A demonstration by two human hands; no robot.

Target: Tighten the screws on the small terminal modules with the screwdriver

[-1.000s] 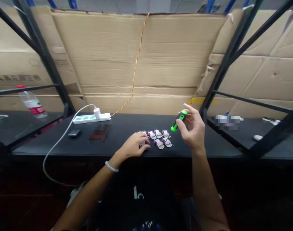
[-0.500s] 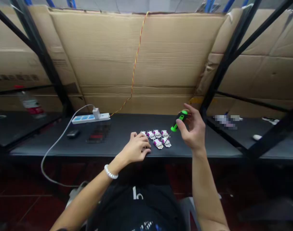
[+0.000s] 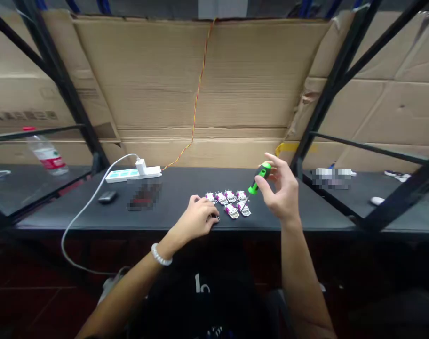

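Note:
My right hand (image 3: 282,190) holds a green and black screwdriver (image 3: 259,178) by its handle, between thumb and fingers. Its thin shaft slants down to the left, and the tip meets or hovers over a small white and purple part (image 3: 244,210) at the right end of the front row. Several more such parts (image 3: 230,196) lie in two short rows on the black table. My left hand (image 3: 199,217), with a white coiled band at the wrist, rests at the left end of these rows. Its fingers are curled over something small and mostly hidden near the table's front edge.
A white power strip (image 3: 130,174) with a plugged-in charger and cable stands at the back left. Near it lie a small dark object (image 3: 107,197) and a blurred-out item (image 3: 144,195). Black metal posts (image 3: 320,103) flank the table. A bottle (image 3: 48,154) stands beyond the left one.
My right hand and the screwdriver have shifted very slightly left. My left hand stays nearly in place, its fingertips moving a little. The parts lie where they were.

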